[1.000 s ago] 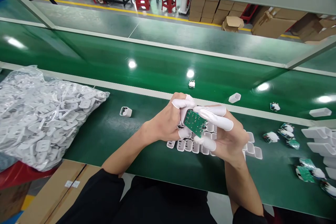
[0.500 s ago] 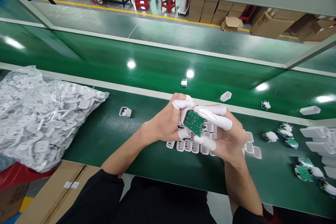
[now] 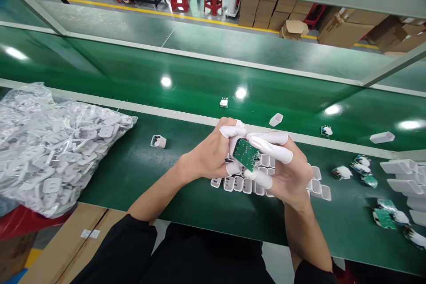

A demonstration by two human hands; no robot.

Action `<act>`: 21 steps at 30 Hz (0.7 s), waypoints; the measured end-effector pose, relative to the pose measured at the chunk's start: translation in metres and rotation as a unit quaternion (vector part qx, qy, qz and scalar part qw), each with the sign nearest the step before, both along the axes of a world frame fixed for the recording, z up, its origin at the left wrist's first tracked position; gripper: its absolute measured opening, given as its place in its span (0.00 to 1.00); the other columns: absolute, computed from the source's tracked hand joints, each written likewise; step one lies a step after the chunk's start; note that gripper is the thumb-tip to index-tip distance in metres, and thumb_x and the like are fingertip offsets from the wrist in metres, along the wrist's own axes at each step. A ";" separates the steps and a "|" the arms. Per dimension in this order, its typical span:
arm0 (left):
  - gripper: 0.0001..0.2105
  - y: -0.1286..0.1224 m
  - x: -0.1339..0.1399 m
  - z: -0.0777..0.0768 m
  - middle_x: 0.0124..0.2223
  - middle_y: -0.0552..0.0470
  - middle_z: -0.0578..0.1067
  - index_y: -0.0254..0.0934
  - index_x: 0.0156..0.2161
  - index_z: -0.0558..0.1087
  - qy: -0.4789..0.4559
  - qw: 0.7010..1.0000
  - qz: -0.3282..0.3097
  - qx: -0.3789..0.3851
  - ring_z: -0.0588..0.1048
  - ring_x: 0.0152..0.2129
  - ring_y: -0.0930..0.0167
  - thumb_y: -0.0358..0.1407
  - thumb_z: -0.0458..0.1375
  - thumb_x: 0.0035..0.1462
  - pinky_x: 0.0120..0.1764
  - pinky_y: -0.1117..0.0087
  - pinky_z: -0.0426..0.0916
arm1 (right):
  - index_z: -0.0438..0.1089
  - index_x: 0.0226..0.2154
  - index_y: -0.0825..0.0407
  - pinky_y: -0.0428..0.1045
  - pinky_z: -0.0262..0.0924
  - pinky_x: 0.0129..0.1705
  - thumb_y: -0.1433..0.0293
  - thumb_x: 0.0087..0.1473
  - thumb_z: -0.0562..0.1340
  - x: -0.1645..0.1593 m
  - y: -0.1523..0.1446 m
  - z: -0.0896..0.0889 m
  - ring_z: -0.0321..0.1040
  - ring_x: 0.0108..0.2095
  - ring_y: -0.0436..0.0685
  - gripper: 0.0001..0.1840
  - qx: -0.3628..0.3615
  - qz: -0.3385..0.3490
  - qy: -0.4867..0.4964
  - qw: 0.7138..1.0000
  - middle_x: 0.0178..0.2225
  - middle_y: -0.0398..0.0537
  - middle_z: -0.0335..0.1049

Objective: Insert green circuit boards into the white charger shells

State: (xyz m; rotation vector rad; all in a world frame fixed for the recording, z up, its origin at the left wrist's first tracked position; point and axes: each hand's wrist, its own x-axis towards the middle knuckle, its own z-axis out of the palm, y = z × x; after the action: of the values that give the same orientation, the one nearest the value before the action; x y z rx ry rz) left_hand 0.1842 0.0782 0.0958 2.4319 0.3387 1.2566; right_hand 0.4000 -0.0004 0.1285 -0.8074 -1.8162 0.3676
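Note:
My left hand [image 3: 215, 151], with white finger cots, is closed around a white plastic charger housing [image 3: 233, 143], mostly hidden by the fingers. Between my hands is a green circuit board [image 3: 245, 154], solder side up and tilted. Its left end meets the housing's mouth; how deep it sits inside I cannot tell. Fingers and thumb of my right hand [image 3: 289, 168], also in white cots, pinch the board's right side. Under both hands, rows of white housings [image 3: 238, 183] with dark slots stand on the green bench.
A clear bag of white plastic covers [image 3: 66, 146] lies at left. One housing [image 3: 158, 141] stands alone near it. At right are circuit boards [image 3: 384, 218] and stacked empty housings [image 3: 404, 186]. Behind, a green conveyor belt [image 3: 193, 93] carries a board [image 3: 224, 102] and a housing [image 3: 276, 119].
The boards and housings on the belt have shifted left. My hands have barely moved, and the circuit board has edged slightly left towards the housing.

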 end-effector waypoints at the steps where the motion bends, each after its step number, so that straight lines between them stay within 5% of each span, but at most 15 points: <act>1: 0.26 0.000 0.000 0.000 0.52 0.41 0.66 0.42 0.67 0.55 -0.002 1.000 0.001 0.004 0.66 0.45 0.57 0.48 0.58 0.73 0.47 0.49 0.73 | 0.72 0.71 0.35 0.67 0.81 0.50 0.62 0.62 0.77 0.000 0.000 0.000 0.80 0.53 0.69 0.37 0.002 -0.001 -0.001 1.000 0.55 0.54 0.80; 14: 0.30 0.001 0.002 -0.002 0.53 0.42 0.65 0.42 0.67 0.55 -0.004 1.000 -0.018 -0.023 0.66 0.44 0.58 0.53 0.61 0.72 0.45 0.50 0.73 | 0.70 0.73 0.37 0.67 0.81 0.53 0.62 0.60 0.79 -0.004 0.003 0.001 0.78 0.57 0.70 0.42 0.017 -0.035 -0.036 0.999 0.62 0.56 0.77; 21: 0.25 0.002 0.002 -0.002 0.51 0.44 0.63 0.41 0.65 0.55 -0.017 0.995 -0.044 -0.083 0.65 0.44 0.60 0.41 0.60 0.70 0.46 0.50 0.74 | 0.71 0.72 0.42 0.67 0.80 0.54 0.60 0.58 0.79 0.000 0.002 0.000 0.76 0.58 0.71 0.42 0.083 -0.052 -0.048 0.994 0.63 0.58 0.75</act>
State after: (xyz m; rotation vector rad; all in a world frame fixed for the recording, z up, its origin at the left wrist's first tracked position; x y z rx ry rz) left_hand 0.1858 0.0799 0.0936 2.2578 0.3113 1.1811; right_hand 0.4004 0.0015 0.1289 -0.8095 -1.8571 0.1102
